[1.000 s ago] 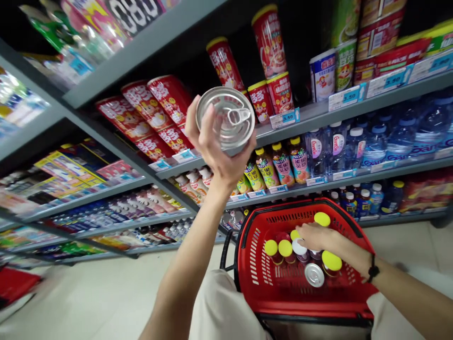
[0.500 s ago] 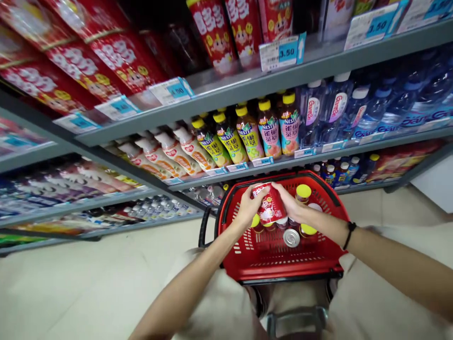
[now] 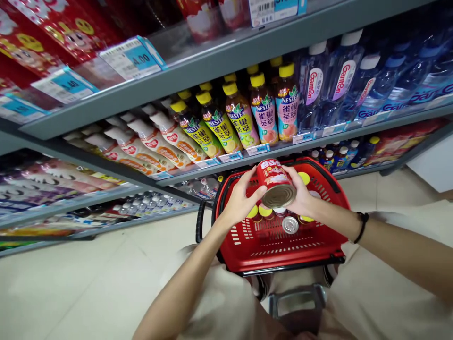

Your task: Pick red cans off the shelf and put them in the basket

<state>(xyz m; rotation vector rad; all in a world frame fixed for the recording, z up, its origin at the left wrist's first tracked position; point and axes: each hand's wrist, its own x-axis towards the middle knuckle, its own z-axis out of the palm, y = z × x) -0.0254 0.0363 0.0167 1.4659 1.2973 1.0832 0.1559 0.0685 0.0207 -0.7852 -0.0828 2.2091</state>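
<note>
Both hands hold a red-labelled metal can [image 3: 276,184] above a red plastic basket [image 3: 279,262]. My left hand [image 3: 240,200] grips its left side and my right hand [image 3: 299,193] its right side. The can lies tilted, with its bare metal end facing me. Below it, inside the basket, stand bottles with yellow caps [image 3: 258,210], partly hidden by my hands. A second can shows its silver end [image 3: 290,225] among them.
Store shelves run across the top, with Nestea bottles [image 3: 240,115], Gantan-style water bottles [image 3: 336,80] and red cans above blue price tags [image 3: 132,57]. A black basket handle [image 3: 203,219] stands at the left. A pale tiled floor [image 3: 88,278] lies below.
A second ago my left hand held the can high by the shelf while my right hand was in the basket. Now both hands hold it over the basket, turned with its metal end towards me.
</note>
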